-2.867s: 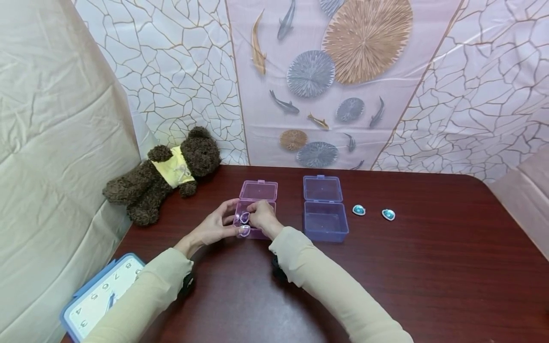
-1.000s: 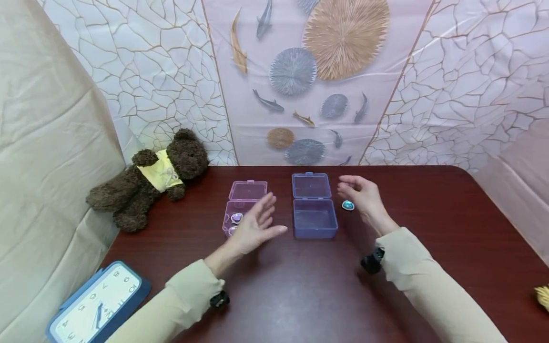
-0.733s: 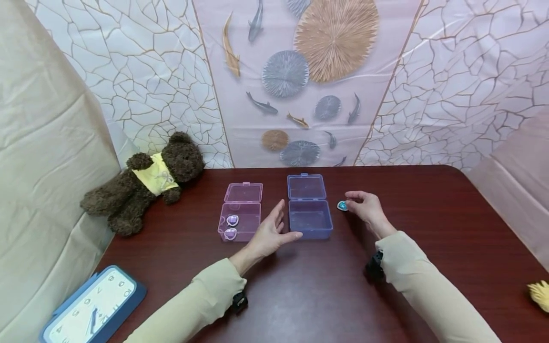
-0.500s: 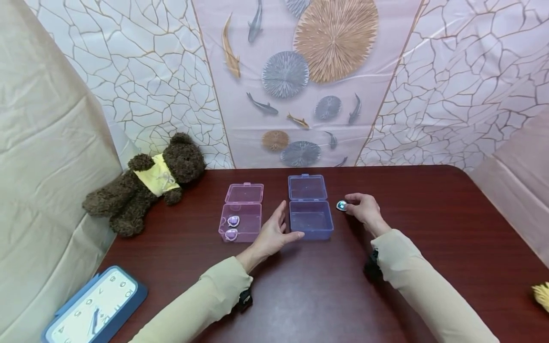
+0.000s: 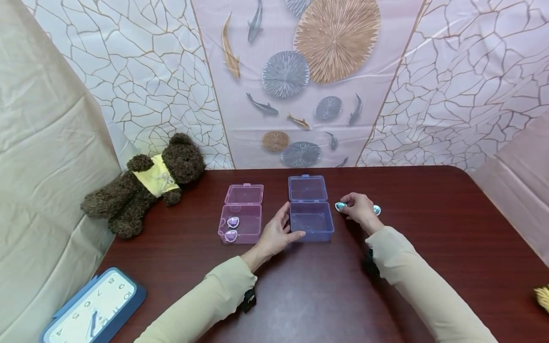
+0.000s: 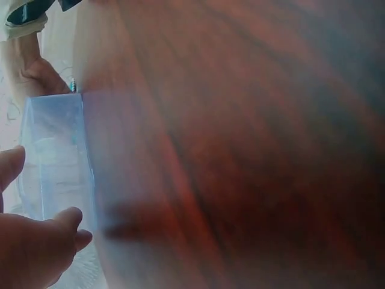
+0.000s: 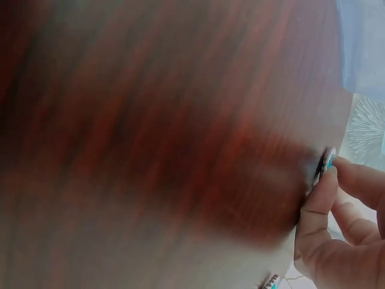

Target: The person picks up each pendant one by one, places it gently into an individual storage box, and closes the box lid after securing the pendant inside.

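My right hand (image 5: pixel 361 209) pinches a turquoise gem ornament (image 5: pixel 340 206) with a pale beaded rim between thumb and finger. It is low over the table, just right of the blue see-through box (image 5: pixel 312 236), whose lid is raised. In the right wrist view the pinched ornament (image 7: pixel 328 158) shows edge-on. A second turquoise ornament (image 5: pixel 377 209) lies behind that hand, partly covered by it. My left hand (image 5: pixel 273 237) is at the left side of the blue box, thumb near the front corner, fingers spread; whether it presses the wall is hard to tell.
A pink see-through box (image 5: pixel 253 237) with its lid raised holds two purple ornaments (image 5: pixel 233 222) at its left. Behind it lies a brown teddy bear (image 5: pixel 184 159) in yellow. A blue clock (image 5: pixel 94 309) is front left; something yellow (image 5: pixel 543 297) shows at the right edge.
My hands left the pink box with the purple ornaments inside. The right hand moved to a turquoise ornament and pinches it, shifting slightly left; the left hand came to the blue box's side.
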Action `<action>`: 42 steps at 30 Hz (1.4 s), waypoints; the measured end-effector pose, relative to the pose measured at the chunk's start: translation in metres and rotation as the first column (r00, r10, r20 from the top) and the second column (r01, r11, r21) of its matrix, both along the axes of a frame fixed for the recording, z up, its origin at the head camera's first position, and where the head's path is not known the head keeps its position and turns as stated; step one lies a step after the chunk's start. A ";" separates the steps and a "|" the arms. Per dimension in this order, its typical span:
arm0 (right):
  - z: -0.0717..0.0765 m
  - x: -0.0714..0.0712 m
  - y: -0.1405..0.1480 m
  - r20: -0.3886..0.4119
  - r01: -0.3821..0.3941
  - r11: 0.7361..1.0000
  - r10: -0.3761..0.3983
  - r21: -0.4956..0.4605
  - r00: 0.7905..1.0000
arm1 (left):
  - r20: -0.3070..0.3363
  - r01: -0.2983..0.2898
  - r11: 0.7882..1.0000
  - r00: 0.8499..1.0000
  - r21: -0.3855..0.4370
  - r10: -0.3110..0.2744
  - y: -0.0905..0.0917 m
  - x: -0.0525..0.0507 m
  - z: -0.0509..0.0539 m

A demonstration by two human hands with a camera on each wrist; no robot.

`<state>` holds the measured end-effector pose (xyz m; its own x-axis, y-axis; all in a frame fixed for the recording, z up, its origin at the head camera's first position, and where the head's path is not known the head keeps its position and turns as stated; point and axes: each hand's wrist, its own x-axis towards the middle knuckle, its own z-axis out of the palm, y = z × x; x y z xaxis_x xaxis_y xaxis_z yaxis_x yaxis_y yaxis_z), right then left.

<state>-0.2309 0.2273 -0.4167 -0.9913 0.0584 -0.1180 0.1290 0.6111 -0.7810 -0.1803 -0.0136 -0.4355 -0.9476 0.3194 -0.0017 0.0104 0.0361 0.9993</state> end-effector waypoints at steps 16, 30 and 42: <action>0.024 0.015 -0.004 0.010 -0.028 0.856 0.040 -0.517 0.999 | 0.003 -0.009 1.000 1.000 0.004 0.009 -0.001 0.001 0.001; 0.041 0.025 -0.055 0.077 -0.164 0.794 0.255 -0.585 0.964 | 0.006 -0.008 1.000 1.000 -0.007 0.008 0.001 -0.001 0.000; 0.026 0.020 -0.073 0.104 -0.283 0.841 0.368 -0.461 0.924 | 0.018 -0.003 1.000 1.000 0.006 0.003 0.002 0.000 0.000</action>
<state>-0.2110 0.1546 -0.3910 -0.9021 -0.3627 -0.2338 0.1467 0.2518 -0.9566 -0.1799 -0.0115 -0.4355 -0.9485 0.3165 -0.0168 -0.0075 0.0304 0.9995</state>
